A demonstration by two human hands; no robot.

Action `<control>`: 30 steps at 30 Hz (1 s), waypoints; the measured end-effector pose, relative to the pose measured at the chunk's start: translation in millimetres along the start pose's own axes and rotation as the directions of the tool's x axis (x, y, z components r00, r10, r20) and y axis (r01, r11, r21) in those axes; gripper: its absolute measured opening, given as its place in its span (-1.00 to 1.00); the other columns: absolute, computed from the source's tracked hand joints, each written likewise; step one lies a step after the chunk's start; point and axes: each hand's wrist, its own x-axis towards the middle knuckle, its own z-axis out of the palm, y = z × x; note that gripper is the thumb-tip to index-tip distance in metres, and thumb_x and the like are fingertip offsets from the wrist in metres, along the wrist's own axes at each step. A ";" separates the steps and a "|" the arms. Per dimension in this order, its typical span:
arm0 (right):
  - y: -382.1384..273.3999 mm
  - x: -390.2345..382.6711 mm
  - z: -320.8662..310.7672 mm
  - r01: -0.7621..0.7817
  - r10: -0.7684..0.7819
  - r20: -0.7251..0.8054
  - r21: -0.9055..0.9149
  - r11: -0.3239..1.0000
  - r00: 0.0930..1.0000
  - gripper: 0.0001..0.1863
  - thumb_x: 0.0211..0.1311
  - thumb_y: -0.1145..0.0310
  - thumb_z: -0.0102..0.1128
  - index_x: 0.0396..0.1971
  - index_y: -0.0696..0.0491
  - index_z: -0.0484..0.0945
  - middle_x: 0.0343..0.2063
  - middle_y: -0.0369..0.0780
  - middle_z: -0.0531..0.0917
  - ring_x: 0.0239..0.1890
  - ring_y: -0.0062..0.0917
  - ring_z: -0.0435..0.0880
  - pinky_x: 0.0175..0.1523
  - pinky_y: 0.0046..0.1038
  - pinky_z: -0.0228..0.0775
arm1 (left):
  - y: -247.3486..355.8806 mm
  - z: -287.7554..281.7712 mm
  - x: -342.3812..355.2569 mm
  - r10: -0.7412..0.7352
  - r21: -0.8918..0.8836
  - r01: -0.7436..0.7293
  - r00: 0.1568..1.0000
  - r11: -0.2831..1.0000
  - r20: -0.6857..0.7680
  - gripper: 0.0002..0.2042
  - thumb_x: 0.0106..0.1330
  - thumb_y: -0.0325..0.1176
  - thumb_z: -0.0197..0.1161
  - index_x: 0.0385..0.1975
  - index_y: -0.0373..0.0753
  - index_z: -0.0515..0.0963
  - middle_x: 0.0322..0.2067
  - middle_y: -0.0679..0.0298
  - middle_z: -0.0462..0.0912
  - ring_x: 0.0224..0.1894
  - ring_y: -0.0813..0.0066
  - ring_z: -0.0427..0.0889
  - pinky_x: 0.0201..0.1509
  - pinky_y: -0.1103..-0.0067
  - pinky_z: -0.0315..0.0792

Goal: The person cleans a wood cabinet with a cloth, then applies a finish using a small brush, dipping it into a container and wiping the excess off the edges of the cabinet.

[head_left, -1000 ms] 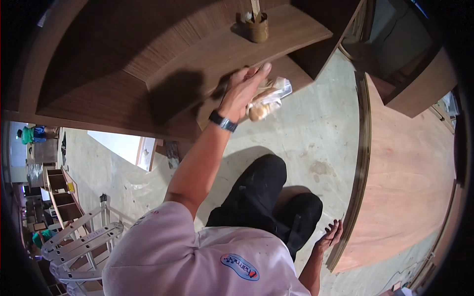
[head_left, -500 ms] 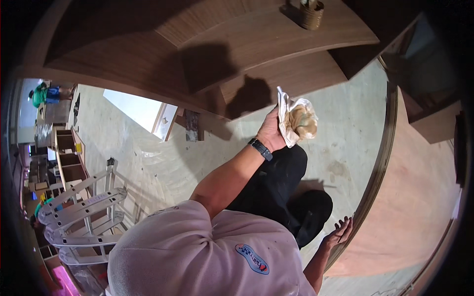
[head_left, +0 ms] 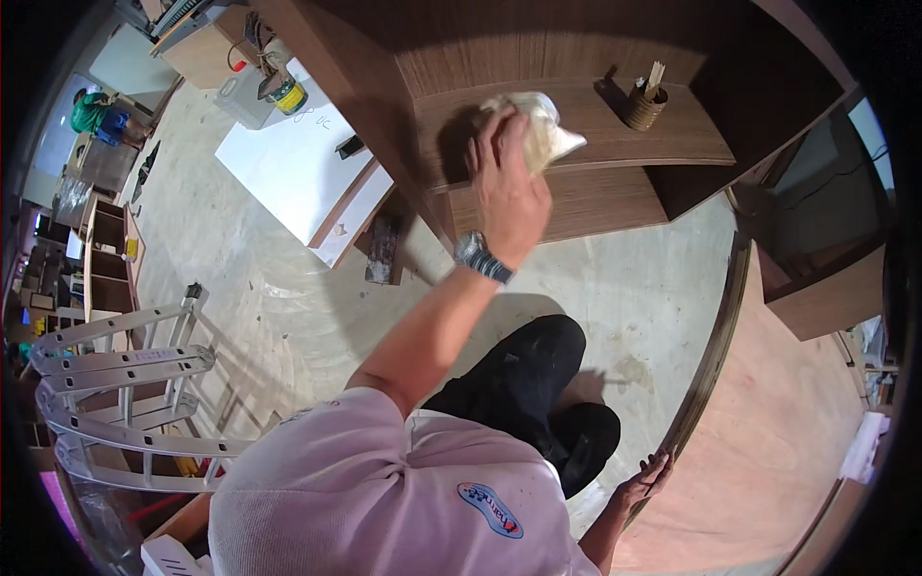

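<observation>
My left hand [head_left: 511, 197], with a watch on its wrist, is closed on a crumpled, stained white cloth [head_left: 541, 125]. Hand and cloth are at the curved shelf [head_left: 576, 144] of a brown wood-grain cabinet; whether the cloth presses on the surface is hard to tell. My right hand [head_left: 650, 477] is low on the right, empty, its fingers loosely bent and apart. It lies against the edge of a large pale wooden panel [head_left: 768, 422].
A ribbed tin [head_left: 645, 108] holding thin sticks stands on the shelf. Left of the cabinet, a white board [head_left: 279, 173] bears a paint can [head_left: 286, 94] and a plastic jug [head_left: 246, 100]. A folded aluminium ladder [head_left: 134, 384] stands left. A person [head_left: 91, 115] in green is farther off.
My left hand has carried the cloth up from in front of the cabinet to its shelf. The view has shifted, showing more of the shelf and white board. My right hand stays by the panel edge.
</observation>
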 end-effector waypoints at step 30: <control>13.1 -13.0 -22.3 -0.074 0.074 0.054 -0.008 0.997 0.996 -0.55 0.46 0.07 0.11 0.17 0.04 0.48 -0.14 -0.28 0.63 -0.19 -0.57 0.54 -0.11 -0.45 0.38 | -118.1 51.8 26.5 -0.733 0.703 0.384 0.617 0.599 0.288 -0.09 0.29 -0.04 0.18 0.38 -0.68 -0.05 0.43 -0.35 0.02 0.51 -0.18 -0.01 0.55 0.15 -0.13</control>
